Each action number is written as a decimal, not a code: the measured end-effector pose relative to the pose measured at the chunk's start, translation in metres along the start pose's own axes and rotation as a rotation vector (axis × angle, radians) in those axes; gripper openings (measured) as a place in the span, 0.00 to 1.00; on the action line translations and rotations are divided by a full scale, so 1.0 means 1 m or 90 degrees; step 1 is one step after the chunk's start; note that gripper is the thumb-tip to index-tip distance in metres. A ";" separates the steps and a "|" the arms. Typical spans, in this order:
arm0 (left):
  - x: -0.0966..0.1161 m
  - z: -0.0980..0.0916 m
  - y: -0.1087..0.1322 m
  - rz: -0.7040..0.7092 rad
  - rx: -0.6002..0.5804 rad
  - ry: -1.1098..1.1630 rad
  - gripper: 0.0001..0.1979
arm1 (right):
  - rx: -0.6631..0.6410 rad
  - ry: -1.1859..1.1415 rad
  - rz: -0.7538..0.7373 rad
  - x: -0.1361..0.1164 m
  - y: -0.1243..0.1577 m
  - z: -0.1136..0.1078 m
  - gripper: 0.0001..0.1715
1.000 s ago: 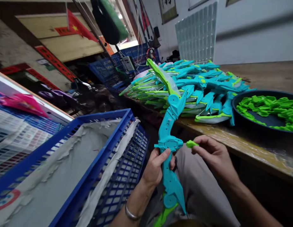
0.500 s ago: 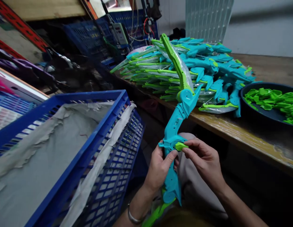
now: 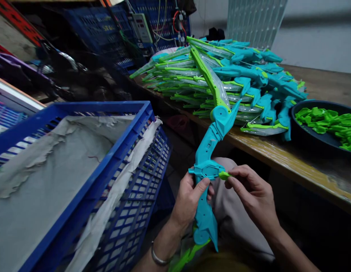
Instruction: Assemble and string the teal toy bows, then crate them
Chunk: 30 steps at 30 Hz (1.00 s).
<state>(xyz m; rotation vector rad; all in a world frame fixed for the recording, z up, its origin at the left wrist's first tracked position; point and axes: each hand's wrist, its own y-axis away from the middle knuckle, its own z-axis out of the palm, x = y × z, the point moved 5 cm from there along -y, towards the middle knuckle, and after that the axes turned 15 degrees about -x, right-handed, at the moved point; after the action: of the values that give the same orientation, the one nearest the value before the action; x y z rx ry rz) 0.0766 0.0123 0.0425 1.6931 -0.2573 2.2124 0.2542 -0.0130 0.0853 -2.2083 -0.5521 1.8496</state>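
Observation:
My left hand point(image 3: 189, 198) is wrapped round the middle of a toy bow point(image 3: 205, 149), its thumb lying across the front. The bow has a turquoise body and green limbs, and stands roughly upright over my lap. At its centre a hexagonal recess point(image 3: 210, 170) shows open. Between thumb and fingertips, my right hand point(image 3: 250, 189) pinches a small green plastic piece point(image 3: 225, 175). That piece is just right of the recess, by the edge of the bow; whether it touches the bow I cannot tell.
On the wooden bench point(image 3: 277, 151) lies a large pile of similar toy bows point(image 3: 249, 75). A dark round basin point(image 3: 298, 126) of green pieces point(image 3: 325, 122) stands at the right. To my left is a blue plastic crate point(image 3: 153, 151) lined with grey cloth point(image 3: 65, 166).
My right hand has moved right with the green piece, from over the bow's centre to its edge, so the recess now shows. My left hand keeps its hold.

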 end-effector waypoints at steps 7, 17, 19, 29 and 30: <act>0.000 0.004 0.003 0.032 -0.022 0.015 0.19 | -0.001 -0.042 -0.013 -0.005 -0.007 0.013 0.03; 0.002 0.007 0.008 0.049 0.013 -0.103 0.19 | 0.008 0.174 -0.101 -0.014 -0.006 0.022 0.06; 0.003 0.008 0.009 0.052 0.012 -0.123 0.19 | 0.011 0.190 -0.097 -0.017 -0.006 0.022 0.06; 0.011 0.014 0.009 0.078 -0.011 -0.148 0.16 | 0.053 0.208 -0.084 -0.021 -0.008 0.018 0.03; 0.011 0.014 0.009 0.079 -0.014 -0.142 0.17 | 0.048 0.185 -0.066 -0.018 -0.010 0.015 0.04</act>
<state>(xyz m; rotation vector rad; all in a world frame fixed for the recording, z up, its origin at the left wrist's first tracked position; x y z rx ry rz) 0.0835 0.0005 0.0580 1.9624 -0.4508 2.0945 0.2351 -0.0129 0.1025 -2.2943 -0.5204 1.4398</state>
